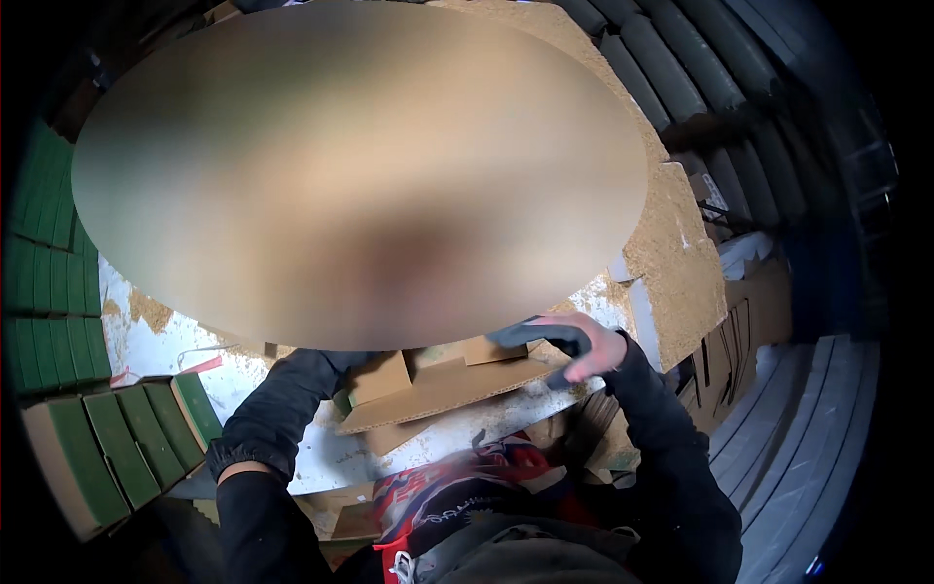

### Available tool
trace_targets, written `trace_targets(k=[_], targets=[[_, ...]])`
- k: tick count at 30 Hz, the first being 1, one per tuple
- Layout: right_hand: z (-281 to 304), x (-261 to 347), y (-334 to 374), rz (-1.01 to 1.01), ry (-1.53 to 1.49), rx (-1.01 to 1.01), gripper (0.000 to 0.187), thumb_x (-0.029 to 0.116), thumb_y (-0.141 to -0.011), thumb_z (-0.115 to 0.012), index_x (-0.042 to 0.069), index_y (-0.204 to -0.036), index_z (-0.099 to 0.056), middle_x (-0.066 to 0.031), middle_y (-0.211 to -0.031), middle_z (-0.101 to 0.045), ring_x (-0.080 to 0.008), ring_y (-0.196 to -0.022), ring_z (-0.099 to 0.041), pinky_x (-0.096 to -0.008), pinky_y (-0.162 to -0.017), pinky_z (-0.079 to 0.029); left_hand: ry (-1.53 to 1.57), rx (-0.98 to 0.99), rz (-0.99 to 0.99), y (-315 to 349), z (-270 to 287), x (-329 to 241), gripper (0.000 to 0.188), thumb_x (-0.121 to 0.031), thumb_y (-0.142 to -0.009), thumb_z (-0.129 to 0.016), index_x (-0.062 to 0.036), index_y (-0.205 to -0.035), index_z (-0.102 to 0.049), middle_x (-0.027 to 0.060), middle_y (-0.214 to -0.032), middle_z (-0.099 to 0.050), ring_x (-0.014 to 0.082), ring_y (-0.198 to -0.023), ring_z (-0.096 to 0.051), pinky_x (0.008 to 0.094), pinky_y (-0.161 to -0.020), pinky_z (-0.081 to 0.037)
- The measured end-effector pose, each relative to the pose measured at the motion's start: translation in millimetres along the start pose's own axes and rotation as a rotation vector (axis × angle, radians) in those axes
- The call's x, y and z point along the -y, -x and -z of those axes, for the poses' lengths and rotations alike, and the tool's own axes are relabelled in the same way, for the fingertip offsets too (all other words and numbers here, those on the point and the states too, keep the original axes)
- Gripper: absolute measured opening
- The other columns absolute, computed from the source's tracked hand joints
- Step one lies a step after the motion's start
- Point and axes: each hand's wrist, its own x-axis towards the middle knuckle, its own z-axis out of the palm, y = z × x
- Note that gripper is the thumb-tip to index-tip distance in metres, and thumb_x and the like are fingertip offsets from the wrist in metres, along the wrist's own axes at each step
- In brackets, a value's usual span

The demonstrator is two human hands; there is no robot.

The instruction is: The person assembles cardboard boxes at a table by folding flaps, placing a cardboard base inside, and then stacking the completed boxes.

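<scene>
In front of me a brown cardboard box (443, 397) lies on the white tabletop, its long near flap folded out toward me and shorter flaps raised at its ends. My right hand (582, 343) is at the box's right end, its fingers curved and the thumb held apart, with nothing seen between them. Its fingertips and thumb tip have a dark grey covering. From the left, my dark sleeve (292, 389) reaches the box's left end. My left hand itself is hidden by a large blurred patch, which also covers the box's far side.
Green boxes (122, 448) stand in rows along the left. Yellowish, crumbly slabs (671, 263) lie on the table's right part. Beyond them are stacked grey padded bundles (671, 58). Long pale strips (798, 438) and cardboard sheets (725, 350) stand at the right.
</scene>
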Motion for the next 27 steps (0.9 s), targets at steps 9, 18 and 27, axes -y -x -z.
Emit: trace_targets(k=[9,18,27], targets=[[-22,-70,-25,-0.458,0.707,-1.015,0.114,0.046,-0.056,-0.075,-0.009,-0.131,-0.009,-0.0309,-0.127,-0.03,-0.0387,-0.12,-0.03,-0.0372,-0.101,-0.025,1.423,-0.264,-0.429,42,126,27,0.037,-0.013,-0.088,-0.041,0.0012,-0.122,-0.039,0.0155,-0.114,-0.049,0.023,-0.102,-0.05,0.032,-0.087,-0.041],[-34,-37,-32,-0.08,0.098,-0.84,0.042,0.01,-0.068,-0.071,0.0,-0.102,-0.049,-0.0073,-0.083,-0.062,-0.0136,-0.063,-0.06,-0.0245,-0.056,-0.05,1.28,-0.671,0.572,152,-54,13,0.049,-0.01,-0.082,-0.054,0.0058,-0.124,-0.033,0.0169,-0.118,-0.047,0.0252,-0.104,-0.048,0.0362,-0.086,-0.042],[-50,-97,8,-0.233,0.115,-1.102,0.033,0.027,-0.068,-0.067,0.004,-0.074,-0.044,-0.0048,-0.06,-0.051,-0.0136,-0.053,-0.052,-0.0294,-0.048,-0.043,1.369,-0.836,0.385,164,-66,-26,0.039,-0.018,-0.084,-0.048,0.0035,-0.116,-0.047,0.0177,-0.118,-0.048,0.0329,-0.108,-0.046,0.043,-0.085,-0.044]])
